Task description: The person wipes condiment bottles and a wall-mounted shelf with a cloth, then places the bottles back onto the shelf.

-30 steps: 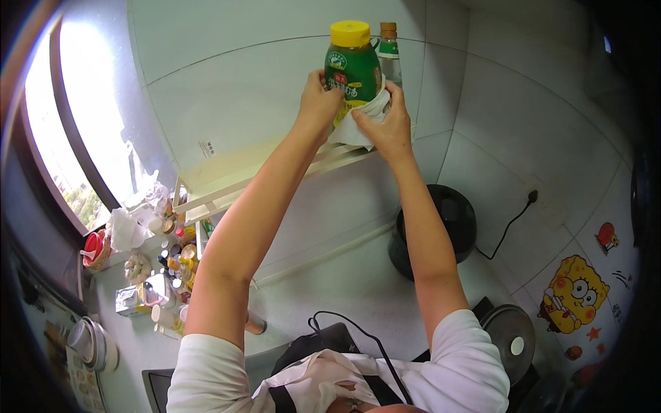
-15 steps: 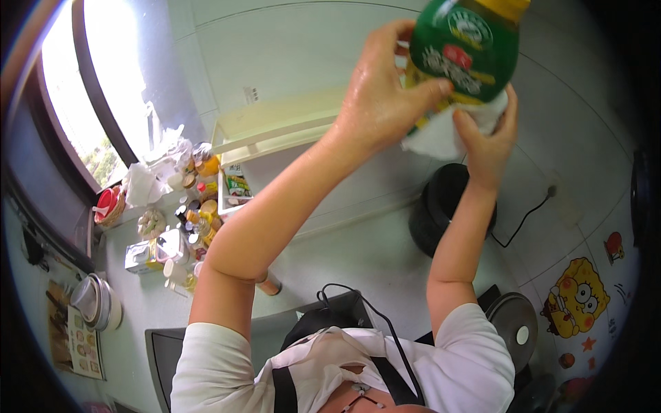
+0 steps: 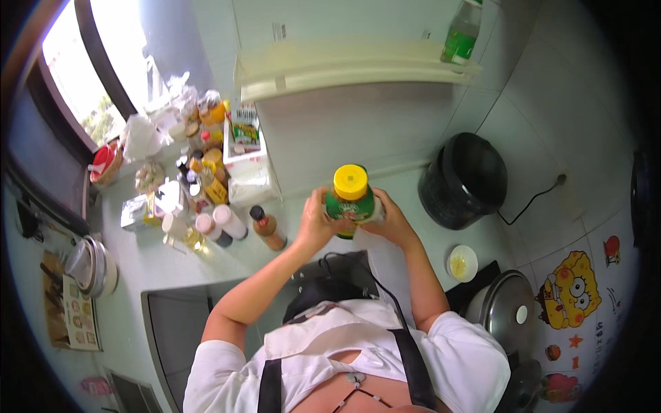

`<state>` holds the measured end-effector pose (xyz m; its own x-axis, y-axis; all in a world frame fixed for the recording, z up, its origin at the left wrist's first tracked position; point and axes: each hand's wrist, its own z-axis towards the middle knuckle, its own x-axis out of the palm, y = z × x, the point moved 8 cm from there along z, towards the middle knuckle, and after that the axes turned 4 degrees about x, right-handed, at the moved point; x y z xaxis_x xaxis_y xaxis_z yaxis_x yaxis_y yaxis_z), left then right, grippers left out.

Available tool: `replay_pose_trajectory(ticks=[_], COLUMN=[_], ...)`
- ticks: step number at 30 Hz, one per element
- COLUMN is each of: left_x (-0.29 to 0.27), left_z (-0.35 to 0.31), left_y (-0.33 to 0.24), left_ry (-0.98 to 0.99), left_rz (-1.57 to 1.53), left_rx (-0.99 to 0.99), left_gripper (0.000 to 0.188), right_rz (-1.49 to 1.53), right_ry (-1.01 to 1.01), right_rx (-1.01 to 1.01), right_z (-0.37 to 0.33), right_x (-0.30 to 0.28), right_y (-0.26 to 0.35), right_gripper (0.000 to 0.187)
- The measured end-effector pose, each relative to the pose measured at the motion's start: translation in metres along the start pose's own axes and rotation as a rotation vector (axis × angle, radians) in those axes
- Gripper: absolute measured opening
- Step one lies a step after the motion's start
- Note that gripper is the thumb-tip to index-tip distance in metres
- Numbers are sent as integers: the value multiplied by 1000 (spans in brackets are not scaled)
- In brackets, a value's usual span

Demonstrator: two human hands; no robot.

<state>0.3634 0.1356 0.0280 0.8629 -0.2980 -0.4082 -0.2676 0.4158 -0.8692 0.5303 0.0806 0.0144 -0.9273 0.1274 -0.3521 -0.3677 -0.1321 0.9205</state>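
Note:
A green jar (image 3: 342, 209) with a yellow lid (image 3: 352, 183) is held upright between my two hands, above the counter just behind the sink. My left hand (image 3: 317, 221) is closed around its left side. On the other side my right hand (image 3: 394, 221) grips it, with a bit of white cloth or tissue (image 3: 376, 210) showing between palm and jar. The lower part of the jar is partly hidden by my fingers.
A pale wall shelf (image 3: 358, 77) carries a green-labelled bottle (image 3: 463, 38). To the right stand a black rice cooker (image 3: 463, 180), a small bowl (image 3: 462, 263) and a lidded pot (image 3: 506, 308). Left are a brown sauce bottle (image 3: 268, 228), several condiment bottles (image 3: 210, 182) and the sink (image 3: 180, 330).
Both hands have brought the jar down from high on the right to above the counter near my chest. It was tilted with white cloth at its base; now it stands upright.

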Motion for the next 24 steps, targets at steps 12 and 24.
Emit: replay_pose_trajectory(ticks=[12, 24], left_x=[8, 0], left_z=[-20, 4], left_y=[127, 94], left_ry=[-140, -132], left_rz=[225, 197], left_rx=[7, 146], left_gripper=[67, 82], right_rz=[-101, -120], right_ry=[208, -29], right_rx=[32, -15], right_z=[46, 71], right_x=[90, 15], right_y=[-98, -10], right_gripper=[68, 52])
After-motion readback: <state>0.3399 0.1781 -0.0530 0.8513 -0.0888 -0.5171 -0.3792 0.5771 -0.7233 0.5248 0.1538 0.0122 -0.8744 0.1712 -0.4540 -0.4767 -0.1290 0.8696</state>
